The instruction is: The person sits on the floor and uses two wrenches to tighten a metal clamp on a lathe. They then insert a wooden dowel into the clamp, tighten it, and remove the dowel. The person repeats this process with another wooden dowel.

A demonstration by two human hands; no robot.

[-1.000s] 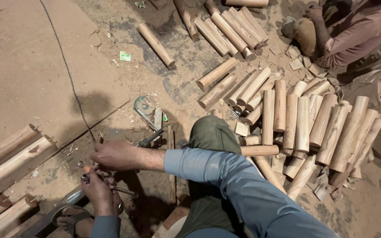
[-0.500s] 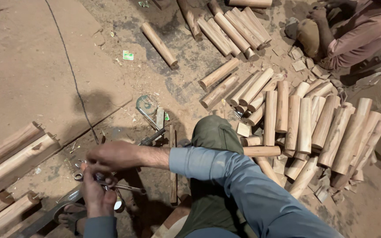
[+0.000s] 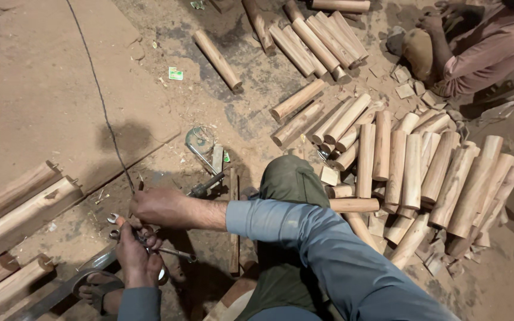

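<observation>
Dusty dirt workshop floor (image 3: 49, 89) with a thin black cable (image 3: 99, 101) across it, squared timber pieces (image 3: 19, 202) left of the fingers, and many rounded wooden billets (image 3: 400, 166) well right of them, beside another seated person (image 3: 483, 47). Right hand (image 3: 159, 208) and left hand (image 3: 135, 258) touch low on the floor, fingers curled narrow around small metal spanners (image 3: 150, 241), exact grip hard to tell. Versus half a second ago, both hands have stayed on the same tool cluster, barely shifted.

The right hand (image 3: 156, 208) has drawn a little nearer the left hand (image 3: 135, 255), whose fingers (image 3: 127, 229) now seem closed around small metal spanners (image 3: 114, 220); the grip is unclear.
</observation>
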